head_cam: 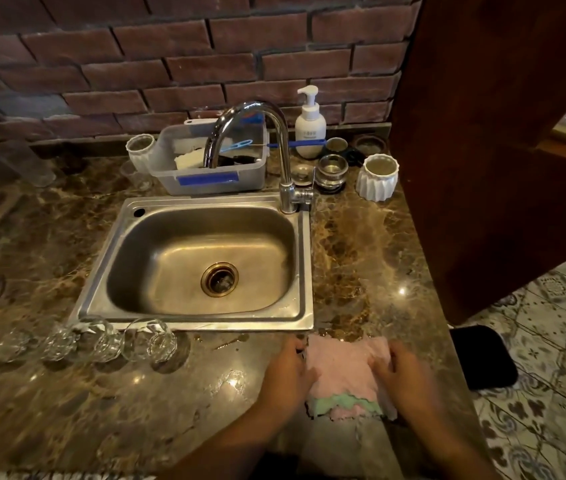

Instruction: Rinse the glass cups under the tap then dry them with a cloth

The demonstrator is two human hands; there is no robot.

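Note:
A pink cloth with a green layer showing at its near edge lies flat on the marble counter, right of the sink's front corner. My left hand rests on its left edge with fingers curled at the cloth's corner. My right hand presses on its right side, fingers spread. Several clear glass cups lie on their sides in a row at the sink's front left edge, well left of both hands. The steel sink is dry-looking and empty, and no water runs from the chrome tap.
Behind the sink stand a plastic tub of odds and ends, a white soap pump bottle, two white ribbed pots and small metal cups. A dark wooden panel rises at the right; the counter edge drops to tiled floor there.

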